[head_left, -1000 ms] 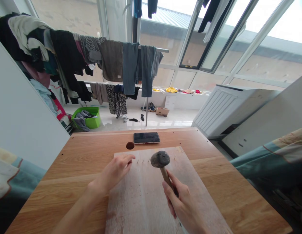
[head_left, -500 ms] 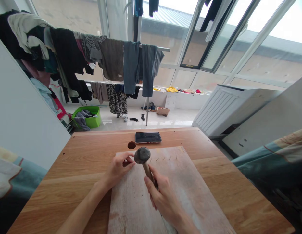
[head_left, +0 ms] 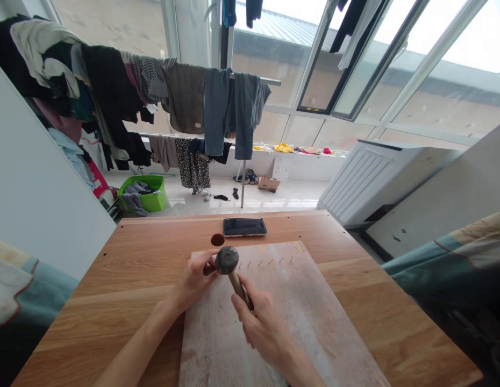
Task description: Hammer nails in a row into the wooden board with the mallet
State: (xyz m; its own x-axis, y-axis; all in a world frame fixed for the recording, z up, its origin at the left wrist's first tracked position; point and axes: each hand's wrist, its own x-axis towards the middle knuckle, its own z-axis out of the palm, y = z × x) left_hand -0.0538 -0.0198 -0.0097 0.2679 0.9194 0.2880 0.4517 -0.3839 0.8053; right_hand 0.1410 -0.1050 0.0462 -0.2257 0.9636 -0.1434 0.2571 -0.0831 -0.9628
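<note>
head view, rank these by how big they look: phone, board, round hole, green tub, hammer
1. board
2. green tub
3. hammer and phone, too close to rank, since the right hand hides part of the handle
4. round hole

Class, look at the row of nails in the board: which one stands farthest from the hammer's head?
The rightmost nail, at the row's end; all the others in view lie between it and the hammer head.

Slim bare forearms [head_left: 151, 330], two bare hands [head_left: 197, 277]
</note>
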